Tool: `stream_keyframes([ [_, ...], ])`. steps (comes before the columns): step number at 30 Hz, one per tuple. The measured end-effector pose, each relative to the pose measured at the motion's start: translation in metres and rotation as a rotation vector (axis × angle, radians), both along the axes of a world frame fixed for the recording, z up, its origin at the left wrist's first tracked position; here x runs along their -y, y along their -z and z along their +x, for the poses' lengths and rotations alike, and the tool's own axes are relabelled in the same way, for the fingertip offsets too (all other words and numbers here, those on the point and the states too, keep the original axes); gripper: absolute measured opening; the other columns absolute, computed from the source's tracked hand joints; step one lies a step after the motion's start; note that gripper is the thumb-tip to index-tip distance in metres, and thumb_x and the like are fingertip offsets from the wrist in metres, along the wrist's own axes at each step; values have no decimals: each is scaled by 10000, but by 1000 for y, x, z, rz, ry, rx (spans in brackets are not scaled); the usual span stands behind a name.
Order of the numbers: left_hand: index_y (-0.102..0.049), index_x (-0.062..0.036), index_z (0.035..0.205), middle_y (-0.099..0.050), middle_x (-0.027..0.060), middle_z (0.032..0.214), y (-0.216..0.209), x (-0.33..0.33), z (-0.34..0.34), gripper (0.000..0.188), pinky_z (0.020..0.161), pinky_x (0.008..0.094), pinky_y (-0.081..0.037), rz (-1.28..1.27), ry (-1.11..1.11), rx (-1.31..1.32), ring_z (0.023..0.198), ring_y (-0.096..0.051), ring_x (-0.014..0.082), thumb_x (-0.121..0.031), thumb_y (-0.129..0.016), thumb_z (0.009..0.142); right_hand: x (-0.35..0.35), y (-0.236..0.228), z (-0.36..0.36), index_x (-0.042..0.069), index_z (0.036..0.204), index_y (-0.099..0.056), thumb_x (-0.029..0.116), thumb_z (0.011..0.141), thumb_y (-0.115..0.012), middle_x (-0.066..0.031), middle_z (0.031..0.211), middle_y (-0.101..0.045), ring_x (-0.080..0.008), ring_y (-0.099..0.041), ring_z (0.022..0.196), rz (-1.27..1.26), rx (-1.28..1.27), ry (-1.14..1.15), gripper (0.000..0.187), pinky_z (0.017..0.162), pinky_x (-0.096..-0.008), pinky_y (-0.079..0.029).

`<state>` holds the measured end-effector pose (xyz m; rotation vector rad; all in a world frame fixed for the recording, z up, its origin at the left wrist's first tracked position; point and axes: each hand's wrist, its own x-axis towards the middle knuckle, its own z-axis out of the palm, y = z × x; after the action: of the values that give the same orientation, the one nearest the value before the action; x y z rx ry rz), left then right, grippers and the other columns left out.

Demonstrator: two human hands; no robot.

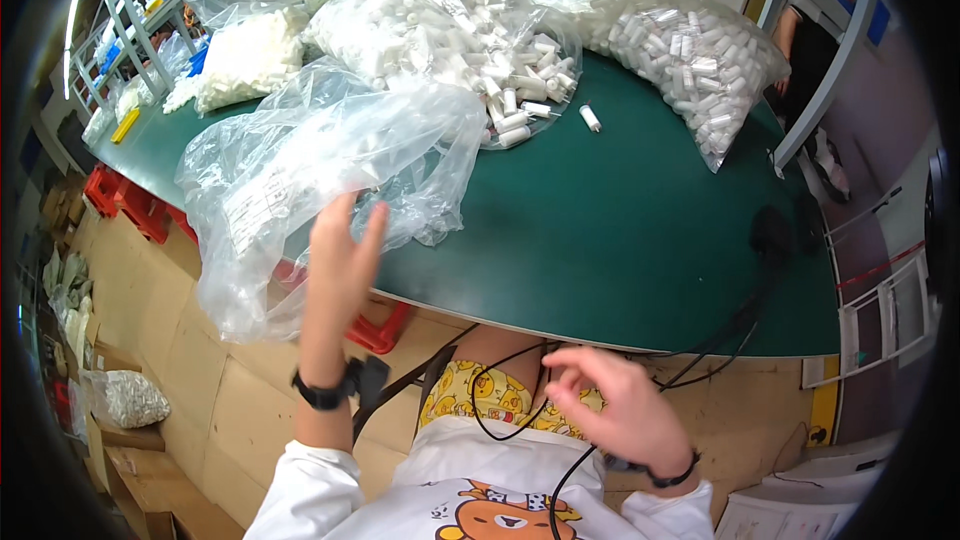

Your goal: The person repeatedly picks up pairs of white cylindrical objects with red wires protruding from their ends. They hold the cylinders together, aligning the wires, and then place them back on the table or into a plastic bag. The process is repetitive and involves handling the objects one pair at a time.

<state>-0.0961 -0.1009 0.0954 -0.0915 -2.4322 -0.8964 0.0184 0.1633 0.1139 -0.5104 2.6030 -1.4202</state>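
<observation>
My left hand [345, 250] reaches over the table's front edge, with thumb and fingers apart. It is in front of a crumpled clear plastic bag [330, 155] that spreads over the table and droops past its edge. Whether the fingertips touch the film I cannot tell. Above my lap, my right hand [625, 405] is loosely bent, with a gap between thumb and fingers and nothing seen in it. Behind the crumpled bag lies a large clear bag [420, 20] full of small white cylinders, some spilling from its mouth. One white cylinder [590, 118] lies alone on the green table [600, 230].
A second full bag of white cylinders [690, 60] rests at the back right, and a bag of white pieces [250, 55] at the back left. A black cable [490, 420] hangs before my lap. Red stools [378, 328] stand under the table. Another person's arm [787, 40] shows behind the far right.
</observation>
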Motion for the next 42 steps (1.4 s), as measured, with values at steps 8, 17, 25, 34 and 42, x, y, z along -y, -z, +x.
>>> stream_keyframes([
  [8,-510,6,719,-495,105,725,21,-78,39,63,587,314,-400,46,186,-204,680,-481,236,-14,-567,736,-20,-8,-157,-33,768,-571,268,745,-576,-197,756,-601,-294,-597,724,541,-74,-30,302,656,-365,-472],
  [17,-464,-24,716,-451,98,714,69,-86,16,123,556,352,-407,-62,261,-90,647,-490,261,-72,-574,745,-46,69,-325,90,966,-511,233,758,-586,-188,1033,-457,-330,-448,1012,704,-318,433,264,810,-458,-403],
  [25,-463,-15,714,-454,104,721,73,-89,17,112,555,357,-397,-89,210,-153,653,-483,269,-55,-564,738,-40,65,-335,68,911,-549,141,707,-630,-139,1019,-435,-310,-476,951,366,-535,332,232,814,-371,-413],
  [34,-466,-8,726,-453,113,727,75,-90,18,88,572,358,-400,-87,187,-170,667,-481,276,-41,-547,742,12,60,-322,65,956,-520,1,696,-590,-106,1038,-419,-275,-507,902,219,-624,-104,277,794,-345,-422],
  [42,-466,-2,744,-453,118,741,76,-91,19,83,586,360,-402,-94,179,-157,686,-481,281,-36,-541,745,7,55,-321,62,834,-572,44,682,-633,-83,896,-472,-221,-503,874,168,-567,11,165,766,-303,-427],
])
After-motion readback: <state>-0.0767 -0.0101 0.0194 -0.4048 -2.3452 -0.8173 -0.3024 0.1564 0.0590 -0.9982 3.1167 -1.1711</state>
